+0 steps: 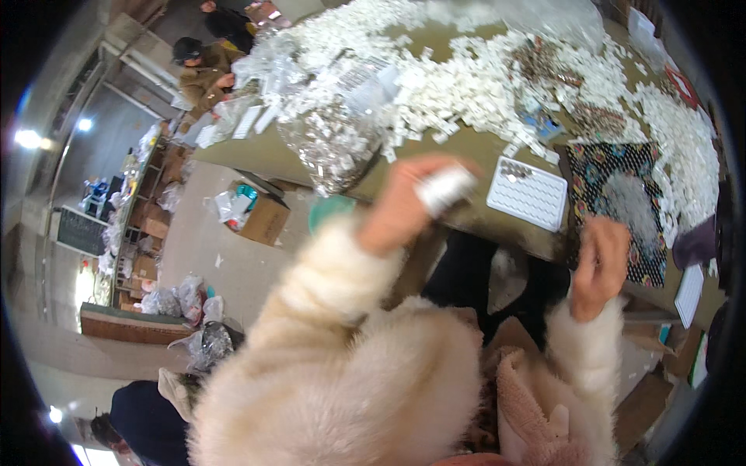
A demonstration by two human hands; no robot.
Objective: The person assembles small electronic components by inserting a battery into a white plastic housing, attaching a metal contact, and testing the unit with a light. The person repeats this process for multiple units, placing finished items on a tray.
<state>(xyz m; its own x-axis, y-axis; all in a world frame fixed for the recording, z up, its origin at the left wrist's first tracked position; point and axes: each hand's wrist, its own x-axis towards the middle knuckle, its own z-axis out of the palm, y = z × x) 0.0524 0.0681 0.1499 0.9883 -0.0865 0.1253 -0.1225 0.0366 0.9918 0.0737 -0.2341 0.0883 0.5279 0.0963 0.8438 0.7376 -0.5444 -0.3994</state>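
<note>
My left hand (pixel 404 206), in a fluffy cream sleeve, is raised over the table's near edge and closed around a small white and silvery object (pixel 445 189), blurred by motion. My right hand (pixel 600 264) hangs lower at the table's front edge, fingers curled inward; whether anything is in it is not visible. It touches the near corner of a dark patterned mat (pixel 622 203) with a grey heap of tiny parts on it. Between the hands lies a white perforated tray (pixel 528 193) with a few small parts in its top row.
A large heap of small white pieces (pixel 497 78) covers the olive table (pixel 272 155). A clear bag of silvery parts (pixel 330 147) lies at its left edge. A cardboard box (pixel 260 217) stands on the floor. Two people sit at the far left end; another person is at lower left.
</note>
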